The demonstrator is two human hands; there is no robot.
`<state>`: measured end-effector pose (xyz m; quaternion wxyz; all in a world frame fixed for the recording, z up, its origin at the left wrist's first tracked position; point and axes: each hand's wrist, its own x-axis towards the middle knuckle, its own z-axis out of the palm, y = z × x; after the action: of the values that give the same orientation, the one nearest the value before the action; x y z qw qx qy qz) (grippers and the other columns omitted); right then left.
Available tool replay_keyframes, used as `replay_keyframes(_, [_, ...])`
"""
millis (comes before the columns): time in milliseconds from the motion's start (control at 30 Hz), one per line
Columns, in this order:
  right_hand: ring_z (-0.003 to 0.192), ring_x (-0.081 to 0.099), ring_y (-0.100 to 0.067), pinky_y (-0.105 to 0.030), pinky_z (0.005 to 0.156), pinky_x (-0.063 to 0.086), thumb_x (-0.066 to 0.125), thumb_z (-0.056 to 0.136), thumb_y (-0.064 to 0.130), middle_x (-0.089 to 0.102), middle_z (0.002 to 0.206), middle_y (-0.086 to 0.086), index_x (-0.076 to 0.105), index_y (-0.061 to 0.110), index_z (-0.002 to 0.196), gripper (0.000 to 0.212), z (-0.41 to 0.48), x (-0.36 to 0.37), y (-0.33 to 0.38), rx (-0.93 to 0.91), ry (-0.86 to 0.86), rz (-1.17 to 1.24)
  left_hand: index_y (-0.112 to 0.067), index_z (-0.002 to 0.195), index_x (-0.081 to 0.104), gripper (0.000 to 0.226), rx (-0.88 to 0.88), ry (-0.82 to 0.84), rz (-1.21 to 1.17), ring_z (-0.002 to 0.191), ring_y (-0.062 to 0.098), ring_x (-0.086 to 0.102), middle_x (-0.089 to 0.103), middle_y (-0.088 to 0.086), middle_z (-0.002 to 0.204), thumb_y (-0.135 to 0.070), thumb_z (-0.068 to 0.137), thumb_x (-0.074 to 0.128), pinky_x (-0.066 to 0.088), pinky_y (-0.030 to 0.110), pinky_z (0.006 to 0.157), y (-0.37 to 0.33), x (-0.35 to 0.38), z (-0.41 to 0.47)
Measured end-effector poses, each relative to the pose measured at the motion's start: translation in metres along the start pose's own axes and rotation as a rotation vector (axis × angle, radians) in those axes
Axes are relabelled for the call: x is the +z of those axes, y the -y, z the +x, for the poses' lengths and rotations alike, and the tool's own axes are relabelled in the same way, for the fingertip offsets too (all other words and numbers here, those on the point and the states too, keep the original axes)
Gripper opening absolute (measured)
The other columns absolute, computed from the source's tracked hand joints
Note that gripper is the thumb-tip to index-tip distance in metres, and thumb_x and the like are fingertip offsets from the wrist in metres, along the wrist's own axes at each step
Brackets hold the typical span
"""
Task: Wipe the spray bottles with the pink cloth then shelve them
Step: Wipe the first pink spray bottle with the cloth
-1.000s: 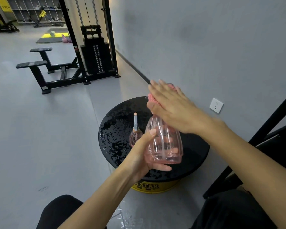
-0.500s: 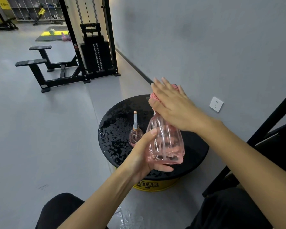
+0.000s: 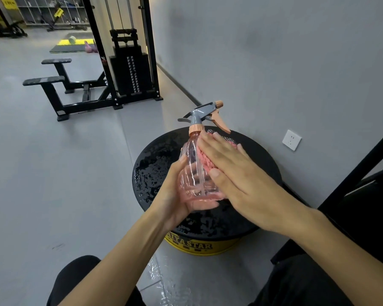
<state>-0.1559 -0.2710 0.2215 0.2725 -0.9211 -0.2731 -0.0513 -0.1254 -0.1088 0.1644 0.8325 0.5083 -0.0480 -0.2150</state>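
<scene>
Left hand [image 3: 177, 195] curls round the pink spray bottle's [image 3: 194, 173] base. Right hand [image 3: 234, 173], fingers straight, presses the pink cloth [image 3: 205, 160] on its side above a wet black round stand [image 3: 155, 164]. Wall [image 3: 274, 62] close at 2 o'clock, open floor [image 3: 53, 173] at 9.

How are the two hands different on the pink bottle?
The left hand curls round the spray bottle near its bottom, holding it; the right hand lies flat with straight fingers. The right hand presses the pink cloth on the bottle's side; the left hand touches bare plastic. Both work on one bottle.
</scene>
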Motion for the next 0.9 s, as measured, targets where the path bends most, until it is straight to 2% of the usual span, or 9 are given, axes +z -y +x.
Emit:
replay_keyframes(33, [0.144,-0.01,0.013,-0.019,0.119,-0.012,0.017,0.1,0.046,0.0,0.161,0.025,0.009,0.033,0.155,0.057,-0.004,0.003,0.002,-0.011,-0.013,0.008,-0.019,0.091,0.075,0.046,0.013,-0.01,-0.001,0.073,0.021,0.074,0.076,0.005,0.084,-0.06,0.081,0.056,0.061,0.043,0.067,-0.001,0.0,0.001])
replay_keyframes(100, [0.146,-0.008,0.01,-0.024,0.121,-0.008,0.018,0.1,0.045,0.003,0.162,0.024,0.013,0.031,0.155,0.057,-0.011,0.009,0.007,-0.028,-0.03,0.035,-0.017,0.099,0.071,0.049,0.033,-0.024,-0.041,0.074,0.017,0.073,0.075,0.002,0.084,-0.057,0.073,0.061,0.062,0.038,0.061,-0.004,-0.001,0.002])
replay_keyframes(200, [0.147,-0.002,0.007,-0.026,0.122,-0.002,0.023,0.103,0.039,0.01,0.162,0.021,0.021,0.028,0.154,0.053,-0.013,0.013,0.009,-0.059,-0.08,0.082,-0.018,0.106,0.069,0.052,0.038,-0.012,-0.072,0.078,0.018,0.073,0.075,0.003,0.089,-0.056,0.072,0.063,0.061,0.036,0.06,-0.006,-0.001,0.005])
replay_keyframes(267, [0.147,-0.002,0.007,-0.029,0.123,0.0,0.026,0.105,0.033,0.011,0.162,0.02,0.022,0.028,0.154,0.05,-0.004,0.011,0.005,-0.048,-0.122,0.08,-0.019,0.109,0.068,0.049,0.035,0.011,-0.058,0.082,0.021,0.073,0.075,0.004,0.095,-0.054,0.076,0.058,0.063,0.041,0.067,-0.004,0.001,0.007])
replay_keyframes(333, [0.147,-0.005,0.008,-0.036,0.124,0.002,0.026,0.104,0.03,0.009,0.162,0.02,0.021,0.028,0.154,0.05,0.009,0.006,-0.001,-0.007,-0.161,0.075,-0.017,0.111,0.066,0.05,0.023,0.025,-0.042,0.082,0.024,0.074,0.076,0.006,0.095,-0.053,0.081,0.051,0.063,0.04,0.067,-0.002,0.007,0.005])
replay_keyframes(467, [0.147,-0.012,0.005,-0.043,0.124,-0.005,0.025,0.105,0.029,0.001,0.163,0.017,0.012,0.027,0.156,0.053,0.02,0.009,-0.005,0.014,-0.203,-0.003,-0.008,0.106,0.065,0.053,0.014,0.035,-0.033,0.07,0.023,0.075,0.077,0.008,0.084,-0.052,0.086,0.045,0.063,0.036,0.064,-0.004,0.012,0.003])
replay_keyframes(633, [0.149,-0.012,-0.003,-0.05,0.121,-0.009,0.03,0.103,0.024,-0.002,0.164,0.013,0.007,0.022,0.157,0.059,-0.005,0.031,0.005,-0.009,-0.219,-0.168,-0.015,0.102,0.07,0.051,0.048,-0.025,-0.135,0.073,0.015,0.074,0.076,0.003,0.084,-0.054,0.089,0.041,0.059,0.03,0.055,-0.005,0.008,0.009])
replay_keyframes(733, [0.149,-0.012,-0.001,-0.043,0.122,-0.009,0.026,0.103,0.028,-0.003,0.164,0.013,0.007,0.023,0.157,0.058,-0.005,0.032,0.004,0.025,-0.215,-0.193,-0.019,0.1,0.073,0.051,0.042,-0.021,-0.116,0.079,0.015,0.074,0.076,0.003,0.091,-0.055,0.094,0.038,0.06,0.033,0.06,-0.001,0.009,0.011])
replay_keyframes(900, [0.148,-0.003,0.005,-0.025,0.123,0.004,0.022,0.103,0.033,0.005,0.164,0.011,0.012,0.024,0.156,0.055,0.02,0.014,-0.009,0.098,-0.238,0.058,-0.016,0.109,0.066,0.054,0.035,-0.006,-0.054,0.074,0.022,0.075,0.076,0.006,0.087,-0.057,0.082,0.045,0.062,0.043,0.067,0.006,0.017,0.008])
